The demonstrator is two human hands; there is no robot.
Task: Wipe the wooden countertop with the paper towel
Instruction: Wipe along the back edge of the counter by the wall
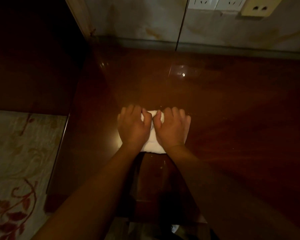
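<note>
- The paper towel (pixel 153 138) lies folded on the wooden tabletop (pixel 215 101), near the front.
- My left hand (pixel 132 126) and right hand (pixel 171 129) grip it side by side, fingers seemingly curled in.
- I judge this the wiping step; the next move needs a firm, even push outward.

Dim, warm light. Stained pale wall (pixel 145 23) at my 12; sockets (pixel 215 3) at 1; floral fabric (pixel 16 161) at 8.

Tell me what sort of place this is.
Probably a room in a home, perhaps a bedroom: a glossy wooden countertop against a wall with outlets, and floral fabric, maybe bedding, at left. The left hand and right hand hold a towel on it.
</note>
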